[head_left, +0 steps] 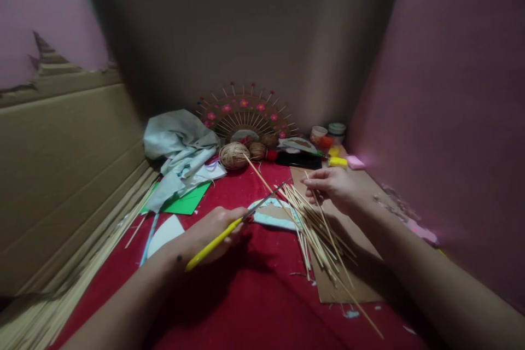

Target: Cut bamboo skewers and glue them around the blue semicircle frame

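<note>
My left hand (221, 229) is closed around a yellow-handled knife (214, 244), its thin dark blade slanting up and to the right. The blade's tip reaches the upper ends of a loose pile of bamboo sticks (311, 219). Above that pile, my right hand (328, 186) pinches one thin bamboo stick (327, 222) near its top end, and the rest of it slopes down to the right. A light-blue-edged cardboard arc (274, 216) lies on the red cloth (262, 284), partly under the sticks and behind the blade.
A brown cardboard sheet (365, 284) lies beneath the pile. Behind stand twine balls (234, 155), a flowered stick fan (244, 104) and small jars (336, 130). At left are crumpled cloth (176, 134), green paper (188, 199), long strips (82, 290) and a cardboard wall (65, 175).
</note>
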The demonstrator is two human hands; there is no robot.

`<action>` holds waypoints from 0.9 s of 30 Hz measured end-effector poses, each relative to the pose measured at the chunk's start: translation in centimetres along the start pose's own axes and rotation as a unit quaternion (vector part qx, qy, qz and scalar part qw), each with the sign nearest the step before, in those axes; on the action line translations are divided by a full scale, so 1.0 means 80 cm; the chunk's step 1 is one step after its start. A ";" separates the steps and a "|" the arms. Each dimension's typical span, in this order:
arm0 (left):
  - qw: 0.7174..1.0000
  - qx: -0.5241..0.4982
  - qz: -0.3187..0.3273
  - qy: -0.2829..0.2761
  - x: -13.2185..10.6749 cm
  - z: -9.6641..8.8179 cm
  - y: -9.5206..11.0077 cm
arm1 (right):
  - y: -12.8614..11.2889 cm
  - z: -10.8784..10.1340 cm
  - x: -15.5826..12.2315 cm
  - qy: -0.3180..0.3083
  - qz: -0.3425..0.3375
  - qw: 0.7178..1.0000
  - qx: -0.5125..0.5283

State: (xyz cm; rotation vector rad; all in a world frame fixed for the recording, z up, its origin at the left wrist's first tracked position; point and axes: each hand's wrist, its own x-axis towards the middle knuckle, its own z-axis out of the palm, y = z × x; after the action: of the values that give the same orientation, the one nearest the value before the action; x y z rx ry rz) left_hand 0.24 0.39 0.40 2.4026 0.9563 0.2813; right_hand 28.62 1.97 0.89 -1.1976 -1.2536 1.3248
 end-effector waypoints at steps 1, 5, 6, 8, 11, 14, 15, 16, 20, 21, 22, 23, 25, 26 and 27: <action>1.000 0.002 0.003 -0.004 0.000 0.000 0.000 | 0.001 0.002 0.002 0.015 -0.010 1.000 -0.015; 1.000 0.001 0.008 -0.002 -0.001 0.001 0.001 | 0.008 0.011 0.007 0.073 -0.050 0.994 -0.061; 1.000 0.002 0.011 0.002 -0.001 0.001 0.001 | 0.011 0.012 0.009 0.088 -0.062 0.992 -0.071; 1.000 0.011 0.016 0.009 -0.001 0.001 0.001 | 0.013 0.013 0.008 0.121 -0.090 0.984 -0.091; 0.999 0.036 -0.007 0.024 -0.001 0.004 -0.002 | 0.007 0.019 -0.005 0.146 -0.125 0.973 -0.125; 0.997 0.059 -0.039 0.035 0.000 0.008 -0.007 | -0.010 0.038 -0.035 0.050 -0.095 0.985 -0.134; 0.996 0.065 -0.043 0.037 0.000 0.010 -0.008 | -0.015 0.047 -0.046 -0.029 -0.047 0.992 -0.114; 0.996 0.070 -0.044 0.040 0.000 0.012 -0.009 | -0.019 0.057 -0.057 -0.062 -0.013 0.993 -0.104; 0.995 0.085 -0.038 0.047 0.000 0.020 -0.005 | -0.016 0.084 -0.079 -0.019 -0.063 0.982 -0.178; 0.995 0.084 -0.035 0.045 0.000 0.022 -0.004 | -0.012 0.087 -0.079 0.002 -0.097 0.975 -0.199; 0.995 0.080 -0.032 0.044 0.000 0.023 -0.003 | -0.006 0.088 -0.078 0.017 -0.128 0.968 -0.214; 0.996 0.074 -0.026 0.043 0.000 0.025 -0.002 | -0.002 0.087 -0.076 0.021 -0.151 0.962 -0.225; 0.997 0.061 -0.009 0.049 0.000 0.029 -0.003 | 0.004 0.084 -0.072 0.007 -0.160 0.962 -0.219; 0.997 0.056 -0.002 0.056 0.001 0.031 -0.004 | 0.005 0.081 -0.071 -0.006 -0.149 0.969 -0.199; 0.997 0.051 0.006 0.061 0.001 0.032 -0.005 | 0.004 0.079 -0.069 -0.021 -0.128 0.977 -0.167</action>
State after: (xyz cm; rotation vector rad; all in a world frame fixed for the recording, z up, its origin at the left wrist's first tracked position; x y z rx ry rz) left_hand 1.00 -0.34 -2.00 2.5087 1.0327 0.3956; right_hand 22.91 -4.19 0.89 -1.1895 -1.6490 0.9795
